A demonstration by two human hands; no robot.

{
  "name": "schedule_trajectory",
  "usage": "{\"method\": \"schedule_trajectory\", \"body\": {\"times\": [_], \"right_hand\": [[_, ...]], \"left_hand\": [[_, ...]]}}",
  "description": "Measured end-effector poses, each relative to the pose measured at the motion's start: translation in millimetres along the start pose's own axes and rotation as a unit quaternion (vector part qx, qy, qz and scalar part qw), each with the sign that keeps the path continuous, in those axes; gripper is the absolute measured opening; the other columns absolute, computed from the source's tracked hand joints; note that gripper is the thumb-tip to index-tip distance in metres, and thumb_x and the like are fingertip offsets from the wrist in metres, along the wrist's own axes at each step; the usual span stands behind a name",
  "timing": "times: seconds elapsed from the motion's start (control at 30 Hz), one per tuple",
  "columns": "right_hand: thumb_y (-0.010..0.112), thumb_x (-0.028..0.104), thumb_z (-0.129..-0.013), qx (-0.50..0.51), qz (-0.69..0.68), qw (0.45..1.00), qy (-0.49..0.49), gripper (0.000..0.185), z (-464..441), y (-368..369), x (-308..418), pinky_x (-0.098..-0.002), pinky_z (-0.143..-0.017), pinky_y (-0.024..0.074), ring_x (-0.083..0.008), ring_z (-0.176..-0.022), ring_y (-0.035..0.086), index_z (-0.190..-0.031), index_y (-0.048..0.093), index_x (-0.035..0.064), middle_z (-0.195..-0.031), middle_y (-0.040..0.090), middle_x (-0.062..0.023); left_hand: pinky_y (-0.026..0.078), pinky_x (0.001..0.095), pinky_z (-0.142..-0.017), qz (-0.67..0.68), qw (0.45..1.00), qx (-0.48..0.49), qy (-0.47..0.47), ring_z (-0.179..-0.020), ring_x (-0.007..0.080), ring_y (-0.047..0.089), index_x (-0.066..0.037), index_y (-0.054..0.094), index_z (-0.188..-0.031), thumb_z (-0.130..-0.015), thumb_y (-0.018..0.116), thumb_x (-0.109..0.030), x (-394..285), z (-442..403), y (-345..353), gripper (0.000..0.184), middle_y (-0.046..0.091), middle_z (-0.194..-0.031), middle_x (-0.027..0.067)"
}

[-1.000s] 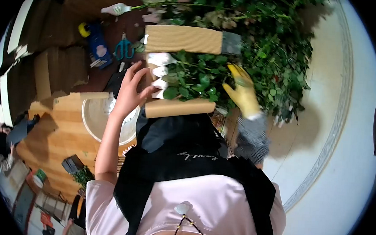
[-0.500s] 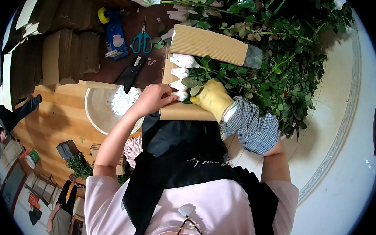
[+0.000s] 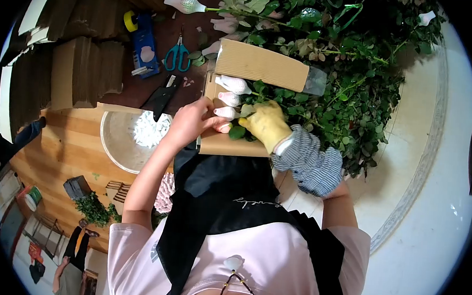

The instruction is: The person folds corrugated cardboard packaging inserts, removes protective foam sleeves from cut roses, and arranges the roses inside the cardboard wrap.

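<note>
I'm seeing the bare left hand point(image 3: 188, 121) sitting half curled at the row of flower buds point(image 3: 228, 98), its fingertips touching the lowest one; whether they're pinching it, I can't tell. And over here the right hand point(image 3: 268, 125), in a yellow glove, is bending its fingers down over the leafy stems point(image 3: 294, 107), hiding any hold from me. The buds are lying on cardboard point(image 3: 235, 145), a corrugated flap point(image 3: 264, 65) running along their far side. Beyond, teal-handled scissors point(image 3: 177, 58) are resting on the dark table point(image 3: 135, 91).
</note>
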State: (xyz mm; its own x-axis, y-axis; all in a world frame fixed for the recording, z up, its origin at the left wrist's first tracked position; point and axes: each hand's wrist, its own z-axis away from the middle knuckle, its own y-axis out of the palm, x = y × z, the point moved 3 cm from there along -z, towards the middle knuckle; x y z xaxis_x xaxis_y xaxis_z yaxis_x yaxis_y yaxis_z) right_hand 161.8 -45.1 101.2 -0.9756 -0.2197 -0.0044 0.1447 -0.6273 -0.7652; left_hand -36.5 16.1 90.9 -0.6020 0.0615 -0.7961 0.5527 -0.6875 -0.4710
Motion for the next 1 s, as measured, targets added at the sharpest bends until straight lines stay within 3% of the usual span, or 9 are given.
{"method": "schedule_trajectory", "body": {"times": [0.23,0.3,0.37,0.47,0.57,0.6,0.63,0.9,1.0], "right_hand": [[0.049,0.028,-0.096,-0.087,0.008,0.996,-0.026,0.026,-1.1,10.6,-3.6,-0.0409,-0.080,0.0478,-0.0217,-0.092,0.066,-0.094,0.072,0.0166,-0.095,0.070,-0.0029],[0.059,0.044,-0.092,-0.031,-0.050,0.998,0.011,0.032,-3.6,12.8,-4.6,-0.0403,-0.098,0.0419,-0.0252,-0.098,0.065,-0.094,0.072,0.0149,-0.101,0.070,-0.0068],[0.059,0.040,-0.091,-0.083,-0.079,0.993,-0.006,0.028,2.4,11.9,-6.1,-0.0412,-0.089,0.0447,-0.0253,-0.090,0.065,-0.091,0.071,0.0148,-0.095,0.070,-0.0059],[0.065,0.030,-0.088,-0.215,-0.165,0.951,-0.147,0.019,16.4,-9.9,-10.8,-0.0445,-0.066,0.0522,-0.0300,-0.070,0.066,-0.096,0.074,0.0152,-0.076,0.069,-0.0073],[0.070,0.031,-0.086,-0.245,-0.228,0.942,-0.040,0.028,29.2,-60.7,-9.6,-0.0433,-0.064,0.0541,-0.0303,-0.068,0.067,-0.107,0.073,0.0132,-0.072,0.068,-0.0103],[0.073,0.033,-0.086,-0.320,-0.135,0.937,-0.045,0.029,22.6,-44.1,-12.0,-0.0428,-0.066,0.0532,-0.0306,-0.069,0.066,-0.100,0.072,0.0080,-0.073,0.068,-0.0133],[0.063,0.041,-0.090,-0.149,0.034,0.988,0.032,0.033,6.1,-23.9,-12.6,-0.0399,-0.068,0.0513,-0.0250,-0.068,0.068,-0.090,0.075,0.0108,-0.072,0.069,-0.0071],[0.052,0.041,-0.095,-0.149,0.031,0.988,-0.033,0.040,-7.0,-18.8,-18.8,-0.0407,-0.067,0.0521,-0.0248,-0.072,0.070,-0.076,0.075,0.0147,-0.071,0.072,-0.0034],[0.069,0.023,-0.077,-0.230,-0.039,0.972,-0.006,0.018,-17.8,6.3,-21.0,-0.0439,-0.055,0.0496,-0.0319,-0.061,0.064,-0.066,0.064,0.0083,-0.063,0.065,-0.0120]], "left_hand": [[0.052,0.0419,-0.064,-0.035,0.988,-0.047,0.141,-0.068,0.0328,0.066,-0.001,0.063,-0.077,-0.087,0.070,-0.024,-4.6,-5.3,17.4,0.026,0.064,-0.079,0.0141],[0.049,0.0338,-0.063,0.280,0.943,-0.110,0.142,-0.069,0.0198,0.063,0.003,0.061,-0.079,-0.090,0.064,-0.012,26.3,-5.9,26.3,0.019,0.059,-0.071,0.0063],[0.046,0.0265,-0.070,0.485,0.832,-0.171,-0.208,-0.077,0.0125,0.057,0.005,0.060,-0.078,-0.090,0.058,-0.005,41.0,7.9,-6.0,0.015,0.060,-0.084,0.0045],[0.048,0.0273,-0.073,0.142,0.942,-0.293,0.080,-0.088,0.0147,0.061,0.004,0.060,-0.082,-0.089,0.054,0.001,29.6,22.3,-46.3,0.010,0.062,-0.103,0.0121],[0.052,0.0334,-0.072,0.213,0.963,-0.099,-0.131,-0.080,0.0235,0.068,0.000,0.061,-0.094,-0.087,0.069,-0.013,18.8,7.2,-17.3,0.017,0.069,-0.095,0.0129],[0.053,0.0363,-0.071,0.123,0.983,-0.123,-0.051,-0.079,0.0280,0.069,-0.001,0.061,-0.095,-0.086,0.072,-0.019,12.7,-1.0,-7.4,0.023,0.070,-0.095,0.0146],[0.054,0.0393,-0.071,0.034,0.988,-0.147,0.032,-0.079,0.0326,0.069,-0.003,0.061,-0.096,-0.084,0.075,-0.026,5.4,-8.8,3.8,0.030,0.071,-0.095,0.0162],[0.051,0.0366,-0.059,-0.109,0.955,-0.179,0.212,-0.065,0.0264,0.064,-0.003,0.064,-0.088,-0.090,0.068,-0.024,-20.5,-24.9,12.3,0.021,0.066,-0.084,0.0122],[0.045,0.0277,-0.052,0.471,0.881,0.016,-0.049,-0.051,0.0144,0.053,0.000,0.058,-0.077,-0.095,0.057,-0.011,-13.0,-20.0,20.2,0.021,0.060,-0.062,0.0032]]}}
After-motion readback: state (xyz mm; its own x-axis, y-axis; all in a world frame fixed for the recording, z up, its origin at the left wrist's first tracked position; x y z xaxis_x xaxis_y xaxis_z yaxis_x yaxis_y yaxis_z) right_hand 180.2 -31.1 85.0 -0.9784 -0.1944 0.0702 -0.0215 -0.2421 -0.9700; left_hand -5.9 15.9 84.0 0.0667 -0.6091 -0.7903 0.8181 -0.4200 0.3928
